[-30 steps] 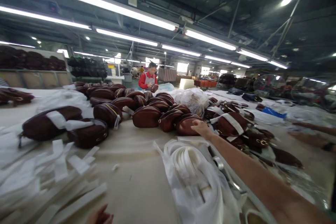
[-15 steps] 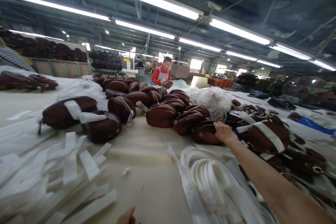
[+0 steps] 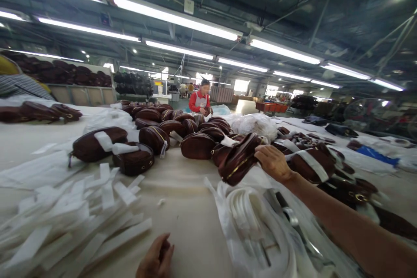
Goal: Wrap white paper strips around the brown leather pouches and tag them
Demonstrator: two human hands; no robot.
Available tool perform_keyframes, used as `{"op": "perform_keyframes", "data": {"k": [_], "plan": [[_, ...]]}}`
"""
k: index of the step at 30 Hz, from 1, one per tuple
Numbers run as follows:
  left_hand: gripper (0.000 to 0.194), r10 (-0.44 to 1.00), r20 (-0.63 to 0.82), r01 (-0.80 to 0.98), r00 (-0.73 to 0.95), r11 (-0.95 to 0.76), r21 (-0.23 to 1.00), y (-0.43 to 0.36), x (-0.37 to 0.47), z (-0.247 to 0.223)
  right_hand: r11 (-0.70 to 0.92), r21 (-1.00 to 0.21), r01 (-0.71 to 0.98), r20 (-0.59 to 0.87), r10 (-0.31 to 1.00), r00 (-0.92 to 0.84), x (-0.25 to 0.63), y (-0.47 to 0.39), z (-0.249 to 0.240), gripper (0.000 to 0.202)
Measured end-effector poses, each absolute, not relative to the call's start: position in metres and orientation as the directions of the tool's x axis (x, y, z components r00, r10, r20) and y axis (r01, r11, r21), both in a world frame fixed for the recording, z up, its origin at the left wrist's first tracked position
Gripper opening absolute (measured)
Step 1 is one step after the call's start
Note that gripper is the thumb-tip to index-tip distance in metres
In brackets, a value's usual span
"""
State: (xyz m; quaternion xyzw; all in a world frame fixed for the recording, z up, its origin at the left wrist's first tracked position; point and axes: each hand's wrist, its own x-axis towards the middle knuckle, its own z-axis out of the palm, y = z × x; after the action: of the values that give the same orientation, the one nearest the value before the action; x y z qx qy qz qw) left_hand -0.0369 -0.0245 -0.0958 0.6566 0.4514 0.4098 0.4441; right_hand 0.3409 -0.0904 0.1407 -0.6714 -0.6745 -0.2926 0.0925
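My right fingers [image 3: 263, 155] clasp the right end of a burgundy zippered bag [image 3: 239, 156], its brass zipper slanting; where my thumb sits I cannot tell. My left fingers [image 3: 160, 241] curl loosely over the desk [image 3: 192, 221], with nothing visible between them. The gripped bag shows no white band, and neither do most burgundy bags [image 3: 198, 145] beyond it. A banded bag [image 3: 301, 168] lies right of my right fingers, a strip-crossed bag [image 3: 88, 144] beyond and left of my left fingers. Loose white strips [image 3: 78, 208] lie left of these; a white coil [image 3: 240, 202] sits nearer me than my right fingers. I judge few bags banded, most bare.
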Motion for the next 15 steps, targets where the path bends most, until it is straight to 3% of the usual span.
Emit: {"op": "perform_keyframes", "data": {"k": [2, 4, 6, 8, 9, 11, 13, 15], "plan": [[0.037, 0.977, 0.099, 0.193, 0.187, -0.135, 0.972, -0.031, -0.041, -0.075, 0.125, 0.289, 0.949, 0.548, 0.791, -0.271, 0.311, -0.108, 0.145, 0.030], [0.043, 0.990, 0.140, 0.201, 0.031, -0.144, 0.969, -0.042, -0.051, -0.043, 0.382, 0.315, 0.869, 0.576, 0.651, -0.495, 0.276, -0.123, 0.139, 0.027], [0.041, 0.945, 0.301, 0.286, -0.127, -0.255, 0.924, -0.058, -0.067, -0.001, 0.584, 0.329, 0.742, 0.579, 0.495, -0.647, 0.239, -0.135, 0.125, 0.025], [0.034, 0.845, 0.506, 0.378, -0.171, -0.418, 0.826, -0.073, -0.085, 0.041, 0.694, 0.308, 0.651, 0.552, 0.427, -0.716, 0.203, -0.144, 0.105, 0.026], [0.031, 0.783, 0.616, 0.402, -0.091, -0.537, 0.741, -0.080, -0.092, 0.058, 0.738, 0.288, 0.610, 0.541, 0.400, -0.740, 0.187, -0.149, 0.095, 0.026], [0.031, 0.634, 0.708, 0.370, 0.311, -0.767, 0.524, -0.090, -0.103, 0.082, 0.820, 0.246, 0.516, 0.537, 0.328, -0.777, 0.162, -0.157, 0.075, 0.025], [0.037, 0.472, 0.599, 0.266, 0.647, -0.876, 0.403, -0.099, -0.109, 0.088, 0.881, 0.209, 0.425, 0.542, 0.258, -0.800, 0.148, -0.162, 0.064, 0.024], [0.034, 0.343, 0.472, 0.171, 0.812, -0.913, 0.370, -0.107, -0.109, 0.085, 0.911, 0.194, 0.364, 0.527, 0.216, -0.822, 0.144, -0.165, 0.064, 0.024]]}}
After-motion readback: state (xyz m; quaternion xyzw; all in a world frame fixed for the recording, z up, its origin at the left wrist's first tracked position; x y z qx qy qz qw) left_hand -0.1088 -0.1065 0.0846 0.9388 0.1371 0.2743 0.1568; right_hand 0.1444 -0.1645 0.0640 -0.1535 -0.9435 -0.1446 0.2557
